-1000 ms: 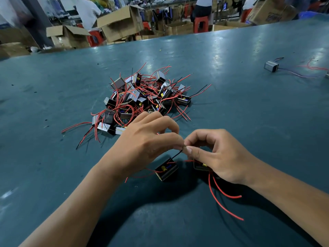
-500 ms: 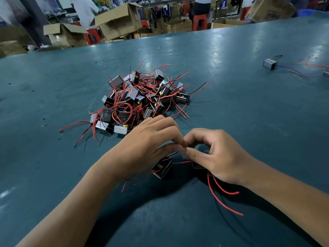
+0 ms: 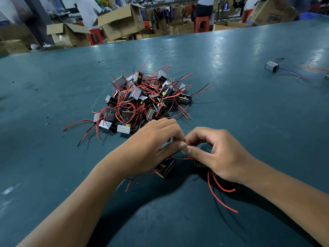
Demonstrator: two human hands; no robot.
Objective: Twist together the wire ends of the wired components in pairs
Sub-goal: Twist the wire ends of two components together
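Seen from the head: left hand [image 3: 149,148] and right hand [image 3: 219,154] low over the blue-green table [image 3: 249,113], fingertips meeting in the middle. Left fingers [image 3: 175,147] curled, pinching a thin black wire [image 3: 175,152]. Right fingers [image 3: 193,152] curled, pinching at the same spot. Under the hands, a small black part [image 3: 166,168] on the table, with a bare wire end [image 3: 179,158] joining a red wire [image 3: 220,198]. Just behind, a big pile of parts [image 3: 142,98] tangled in red wires. Far right, one lone part [image 3: 271,66]. Cardboard boxes [image 3: 121,22] past the table.
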